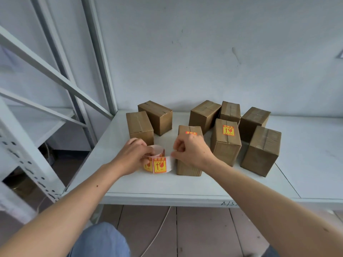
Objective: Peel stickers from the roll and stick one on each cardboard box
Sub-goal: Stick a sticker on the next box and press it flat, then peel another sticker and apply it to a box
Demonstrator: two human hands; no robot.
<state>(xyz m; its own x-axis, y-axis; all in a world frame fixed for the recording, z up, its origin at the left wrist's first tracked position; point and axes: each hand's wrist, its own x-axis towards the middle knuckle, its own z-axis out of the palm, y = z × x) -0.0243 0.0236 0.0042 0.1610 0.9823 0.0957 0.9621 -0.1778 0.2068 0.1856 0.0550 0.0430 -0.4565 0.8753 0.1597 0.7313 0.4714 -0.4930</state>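
A roll of yellow-and-red stickers stands on the white table near its front. My left hand grips the roll from the left. My right hand pinches the white free end of the backing strip at the roll's right side. Several brown cardboard boxes stand behind. One box carries a sticker on top. The box right behind my right hand also has a sticker, half hidden by my knuckles.
Unlabelled boxes stand at the left, back left, back and right. A grey metal shelf frame rises at the left. A white wall closes the back. A cable hangs below the table.
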